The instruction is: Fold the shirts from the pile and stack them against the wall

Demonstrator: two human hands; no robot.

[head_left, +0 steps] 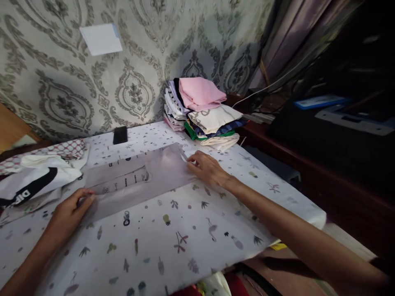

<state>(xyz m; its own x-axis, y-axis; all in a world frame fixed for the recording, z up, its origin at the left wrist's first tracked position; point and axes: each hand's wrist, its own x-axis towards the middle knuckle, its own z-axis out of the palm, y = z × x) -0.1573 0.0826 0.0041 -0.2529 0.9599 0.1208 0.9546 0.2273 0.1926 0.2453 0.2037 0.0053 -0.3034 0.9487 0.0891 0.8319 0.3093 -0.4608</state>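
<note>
Fingers (89,192) of your left hand (65,211) are nearly together, thumb against index, pinching the left end of the greyish-lilac garment (168,166). Those of your right hand (207,169) are curled in and closed on its right end. The garment lies as a long strip on the patterned counter (148,238), left of centre in the frame, with an open gap between layers showing its printed inside. You seem to be partway through folding and straightening it; the next move probably calls for an even pull and keeping both ends level so the layers stay flat. Its dark print is too small to read. On the white garment (66,169) at the left edge, a black band carries white letters, starting perhaps with "D"; the rest can't be read surely.
</note>
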